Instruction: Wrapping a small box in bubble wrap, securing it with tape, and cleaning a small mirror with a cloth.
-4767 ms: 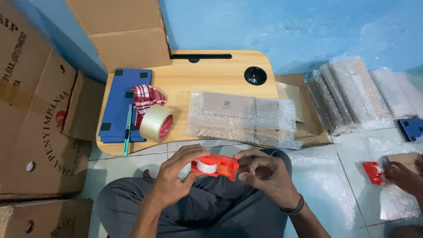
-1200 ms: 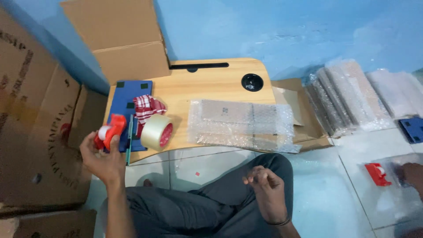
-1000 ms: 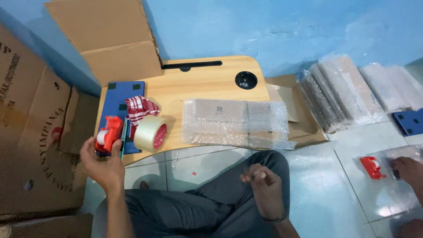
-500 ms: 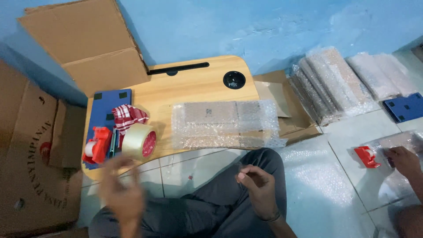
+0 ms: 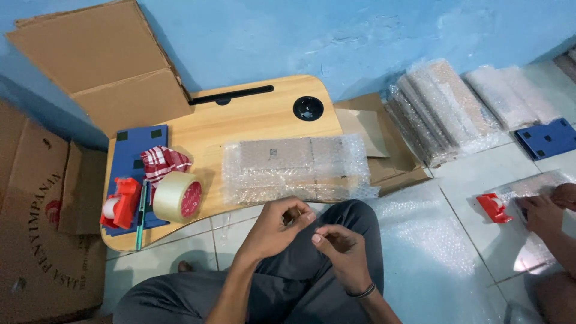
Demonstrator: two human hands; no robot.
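My left hand (image 5: 277, 223) and my right hand (image 5: 337, 252) meet over my lap, fingers curled and fingertips nearly touching; I see nothing between them. Just beyond them a long bubble-wrapped package (image 5: 294, 169) lies on the wooden lap desk (image 5: 264, 117). At the desk's left end a red tape dispenser (image 5: 122, 201) rests on a blue board (image 5: 133, 150), beside a roll of clear tape (image 5: 177, 197) and a red-and-white checked cloth (image 5: 163, 162).
Cardboard boxes (image 5: 36, 216) stand at the left and a flattened carton (image 5: 102, 66) leans on the blue wall. Wrapped packages (image 5: 447, 111) and another blue board (image 5: 547, 138) lie at the right. Another person's hand (image 5: 540, 213) works by a red dispenser (image 5: 493, 207). Bubble wrap (image 5: 429, 240) covers the floor.
My left hand carried the red tape dispenser to the desk's left end, set it on the blue board, then returned to my lap beside the right hand.
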